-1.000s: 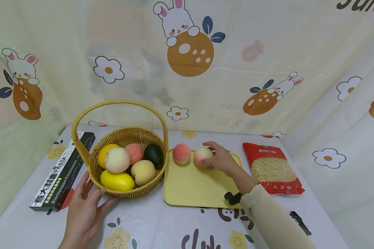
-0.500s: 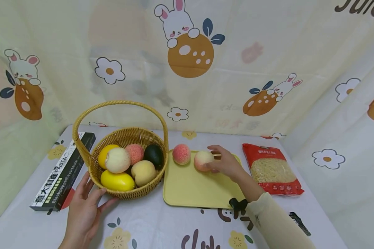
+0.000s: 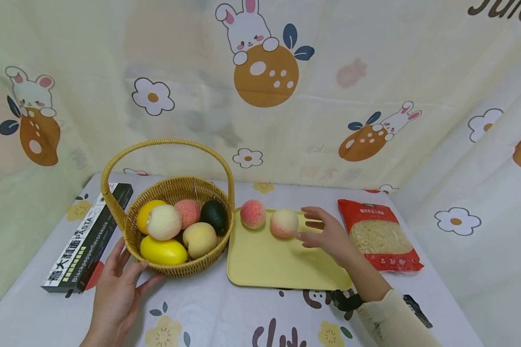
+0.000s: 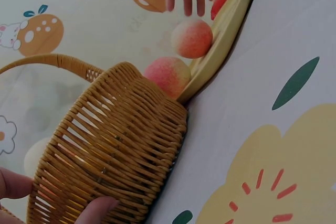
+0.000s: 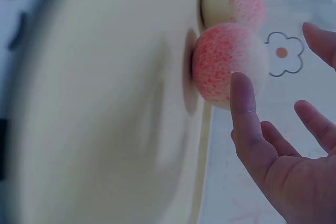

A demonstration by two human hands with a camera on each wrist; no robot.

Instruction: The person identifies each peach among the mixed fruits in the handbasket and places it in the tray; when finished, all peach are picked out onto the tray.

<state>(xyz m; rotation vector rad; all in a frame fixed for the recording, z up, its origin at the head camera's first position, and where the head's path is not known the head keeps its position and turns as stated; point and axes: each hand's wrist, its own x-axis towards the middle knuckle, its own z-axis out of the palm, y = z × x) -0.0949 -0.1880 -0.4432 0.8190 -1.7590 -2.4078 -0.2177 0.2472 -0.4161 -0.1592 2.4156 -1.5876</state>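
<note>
pale peach point(image 3: 284, 223) on tray point(image 3: 278, 265) | beside right hand point(image 3: 327, 236), wide | left hand point(image 3: 116, 294), spread, touching basket point(image 3: 193, 269)

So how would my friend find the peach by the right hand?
Right of the wicker basket lies a yellow tray. Near its far edge sit a left peach and a right peach. Choose the right one, nearer the right hand: from the head view, mostly cream with pink below; its neighbour is nearly all pink.
</note>
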